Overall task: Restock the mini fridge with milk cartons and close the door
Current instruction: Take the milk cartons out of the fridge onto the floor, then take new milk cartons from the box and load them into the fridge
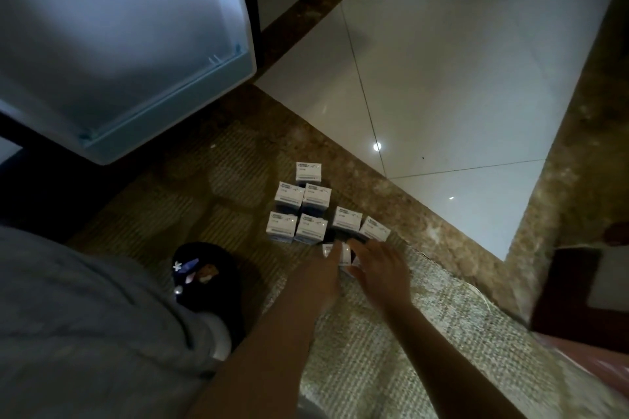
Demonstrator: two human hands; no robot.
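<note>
Right hand has its fingers curled over the top of a small white-and-blue milk carton down on the floor, so that grip is closed onto it. Left hand is flat up against the carton's left side with one finger running along it. It's blurry there, so I honestly can't tell if that grip is wrapped round or just touching.

Just beyond the hands, seven more white-and-blue milk cartons stand upright in a loose triangle: one at the far tip, two behind it, four in the nearest row, mostly touching each other. The held carton sits just in front of that nearest row.

They all look to be on a ribbed woven beige mat, which runs up to a band of brown marbled floor with glossy white floor tiles past it. The white mini fridge door hangs open at upper left, well apart from the cartons. A dark reddish wooden piece of furniture sits at the right edge.

Both bare forearms reach forward and down, converging on the carton. A grey trouser knee and a dark slipper with little charms are at lower left.
</note>
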